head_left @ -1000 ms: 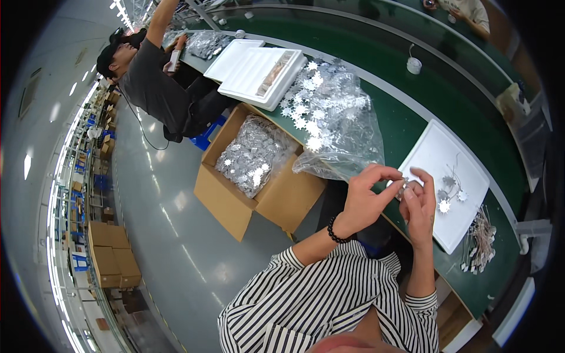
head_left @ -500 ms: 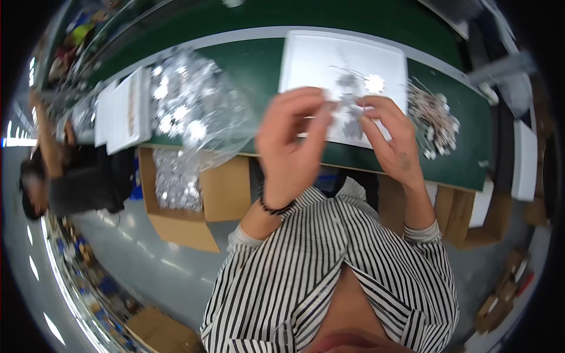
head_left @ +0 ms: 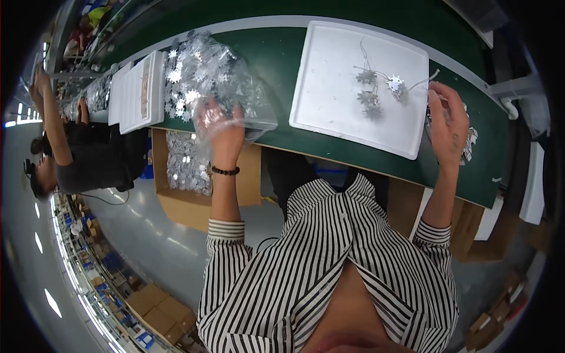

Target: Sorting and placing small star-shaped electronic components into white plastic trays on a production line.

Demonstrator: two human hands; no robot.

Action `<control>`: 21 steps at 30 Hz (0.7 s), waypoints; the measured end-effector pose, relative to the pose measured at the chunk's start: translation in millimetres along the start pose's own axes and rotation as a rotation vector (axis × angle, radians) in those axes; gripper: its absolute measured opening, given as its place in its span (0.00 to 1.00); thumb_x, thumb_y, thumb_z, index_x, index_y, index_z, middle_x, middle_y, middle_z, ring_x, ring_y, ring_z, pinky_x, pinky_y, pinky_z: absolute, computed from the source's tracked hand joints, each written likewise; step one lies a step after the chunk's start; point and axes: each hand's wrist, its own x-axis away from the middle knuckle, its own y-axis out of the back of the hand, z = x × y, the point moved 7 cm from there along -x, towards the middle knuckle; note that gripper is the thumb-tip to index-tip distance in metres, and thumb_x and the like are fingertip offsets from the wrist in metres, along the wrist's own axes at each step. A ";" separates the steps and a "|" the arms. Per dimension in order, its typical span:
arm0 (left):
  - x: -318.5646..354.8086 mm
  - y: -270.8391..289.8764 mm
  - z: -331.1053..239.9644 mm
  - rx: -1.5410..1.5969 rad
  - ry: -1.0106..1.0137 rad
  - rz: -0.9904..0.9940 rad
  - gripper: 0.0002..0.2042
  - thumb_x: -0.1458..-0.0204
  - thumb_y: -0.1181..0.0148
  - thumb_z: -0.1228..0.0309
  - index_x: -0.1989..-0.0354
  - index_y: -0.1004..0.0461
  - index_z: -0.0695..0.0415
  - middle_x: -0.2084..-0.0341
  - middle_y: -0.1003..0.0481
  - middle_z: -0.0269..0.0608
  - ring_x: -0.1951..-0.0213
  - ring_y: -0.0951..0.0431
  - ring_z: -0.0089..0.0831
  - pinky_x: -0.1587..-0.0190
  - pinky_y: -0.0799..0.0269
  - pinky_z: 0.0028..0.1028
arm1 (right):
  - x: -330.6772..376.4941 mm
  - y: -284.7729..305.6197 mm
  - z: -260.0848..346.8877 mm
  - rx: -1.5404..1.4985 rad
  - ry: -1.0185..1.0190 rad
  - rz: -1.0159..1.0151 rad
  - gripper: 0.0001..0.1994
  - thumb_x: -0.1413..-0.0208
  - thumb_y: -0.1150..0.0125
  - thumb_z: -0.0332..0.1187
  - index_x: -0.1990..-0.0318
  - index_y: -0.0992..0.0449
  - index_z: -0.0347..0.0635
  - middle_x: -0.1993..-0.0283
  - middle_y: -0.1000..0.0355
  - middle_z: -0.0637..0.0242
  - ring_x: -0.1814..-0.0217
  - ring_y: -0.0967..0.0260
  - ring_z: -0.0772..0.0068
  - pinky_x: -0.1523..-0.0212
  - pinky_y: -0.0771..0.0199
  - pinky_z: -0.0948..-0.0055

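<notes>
A long green bench [head_left: 276, 65] runs across a factory hall, with cardboard boxes under its near edge. On it lies a white tray [head_left: 329, 88] holding a few small star-shaped parts [head_left: 395, 86] joined by thin wires. Half a second ago both hands met over this tray, working one of those parts; now they have split apart and the parts lie alone on the tray, left of the right fingertips. The right hand [head_left: 448, 126] hangs past the tray's right edge, fingers loosely curled over a heap of wired pieces [head_left: 469, 141]; whether it holds anything cannot be told. The left hand [head_left: 220, 130] has swung out to a clear bag [head_left: 212, 70] full of silvery stars, its fingers closing into the crinkled plastic at the bag's near edge. It looks like one assembly is finished and fresh stock is being fetched. Beyond the bag another person [head_left: 88, 159] works at a second tray [head_left: 141, 88].
</notes>
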 end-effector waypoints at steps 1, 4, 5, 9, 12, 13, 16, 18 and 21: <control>-11.6 -9.0 -3.6 -0.287 -0.026 -0.079 0.31 0.39 0.45 0.52 0.35 0.32 0.64 0.42 0.29 0.62 0.42 0.28 0.55 0.35 0.38 0.46 | 7.6 12.9 -5.1 0.028 0.012 -0.016 0.11 0.36 0.40 0.29 0.50 0.21 0.35 0.53 0.22 0.63 0.55 0.28 0.72 0.52 0.27 0.75; -39.6 -35.1 20.5 -0.960 0.017 0.016 0.41 0.42 0.48 0.35 0.36 0.31 0.64 0.40 0.31 0.66 0.41 0.31 0.60 0.35 0.41 0.56 | 29.6 41.6 -14.3 0.109 0.028 -0.096 0.09 0.37 0.40 0.26 0.53 0.21 0.34 0.56 0.21 0.63 0.60 0.27 0.73 0.55 0.27 0.77; -40.6 -17.3 51.3 -1.031 -0.156 -0.256 0.43 0.42 0.49 0.35 0.36 0.33 0.66 0.41 0.31 0.67 0.42 0.30 0.62 0.38 0.38 0.57 | 32.9 41.4 -19.8 0.137 0.003 -0.125 0.09 0.37 0.40 0.26 0.53 0.21 0.34 0.56 0.21 0.63 0.60 0.27 0.73 0.55 0.27 0.77; -32.9 -22.7 42.7 -1.462 -0.481 -0.310 0.41 0.43 0.50 0.33 0.34 0.34 0.58 0.43 0.30 0.66 0.52 0.25 0.67 0.47 0.29 0.56 | 58.6 63.4 -53.2 0.038 0.015 -0.227 0.07 0.40 0.40 0.22 0.56 0.21 0.32 0.59 0.21 0.64 0.64 0.29 0.74 0.59 0.28 0.78; -70.9 1.6 70.1 -1.013 -0.003 -0.215 0.42 0.48 0.50 0.29 0.41 0.27 0.56 0.52 0.24 0.55 0.60 0.22 0.56 0.58 0.26 0.51 | 60.7 76.4 -47.0 0.094 0.023 -0.216 0.07 0.41 0.40 0.22 0.56 0.21 0.33 0.59 0.22 0.64 0.64 0.30 0.74 0.59 0.28 0.77; -74.1 -2.7 106.6 -0.984 0.136 -0.118 0.44 0.51 0.50 0.25 0.45 0.23 0.56 0.57 0.21 0.48 0.66 0.20 0.50 0.66 0.25 0.46 | 55.3 73.5 -45.8 0.096 0.051 -0.199 0.08 0.41 0.39 0.22 0.55 0.21 0.33 0.58 0.22 0.64 0.63 0.30 0.73 0.59 0.28 0.76; -75.1 -14.5 64.0 -0.774 0.245 0.007 0.42 0.50 0.50 0.26 0.58 0.19 0.60 0.62 0.19 0.45 0.72 0.21 0.41 0.75 0.26 0.41 | 28.0 71.0 -45.2 0.240 0.161 -0.141 0.10 0.41 0.39 0.24 0.52 0.21 0.35 0.54 0.22 0.63 0.60 0.29 0.70 0.57 0.28 0.74; -74.4 1.3 56.3 -0.814 0.115 -0.101 0.36 0.48 0.45 0.32 0.59 0.18 0.59 0.66 0.19 0.48 0.73 0.21 0.39 0.71 0.23 0.37 | -5.3 59.0 -48.2 0.363 0.292 -0.051 0.13 0.40 0.38 0.28 0.48 0.22 0.36 0.49 0.23 0.62 0.54 0.29 0.64 0.51 0.28 0.68; -66.5 6.7 74.7 -0.683 -0.058 -0.198 0.28 0.43 0.42 0.42 0.53 0.19 0.58 0.64 0.19 0.53 0.67 0.20 0.41 0.62 0.21 0.40 | -39.9 42.9 -65.5 0.575 0.350 0.111 0.17 0.40 0.38 0.32 0.45 0.24 0.37 0.46 0.23 0.61 0.47 0.28 0.57 0.41 0.30 0.62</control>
